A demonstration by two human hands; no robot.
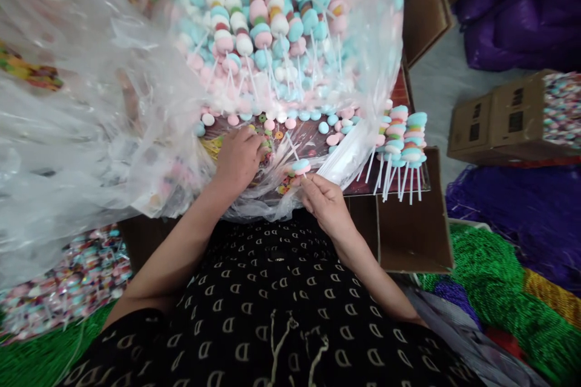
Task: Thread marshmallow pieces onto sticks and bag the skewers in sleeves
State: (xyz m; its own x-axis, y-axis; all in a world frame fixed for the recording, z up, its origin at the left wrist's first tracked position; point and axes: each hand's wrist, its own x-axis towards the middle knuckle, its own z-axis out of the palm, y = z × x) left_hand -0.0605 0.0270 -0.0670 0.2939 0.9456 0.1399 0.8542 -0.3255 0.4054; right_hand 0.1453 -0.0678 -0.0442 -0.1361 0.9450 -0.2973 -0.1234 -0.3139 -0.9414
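Note:
My right hand (322,198) pinches a white stick low down, with a blue-and-pink candy piece (300,167) threaded near its top. Over the small coloured rings (267,144) in crumpled clear plastic rests my left hand (240,156), fingers curled down; whatever its fingertips hold is hidden. Pink, white and blue candy discs (290,124) lie loose beyond both hands. Past them, a big clear bag (363,60) bears several finished-looking candy skewers (258,12) on top of loose pieces. To the right of my right hand lie loose white sticks (342,154).
Several candy skewers (399,130) stand over the table's right edge, sticks hanging out. Clear plastic sheeting (91,133) covers the left side. An open cardboard box (415,224) sits below right. Farther right are a filled carton (499,118), purple bags (521,12) and green strands (485,272).

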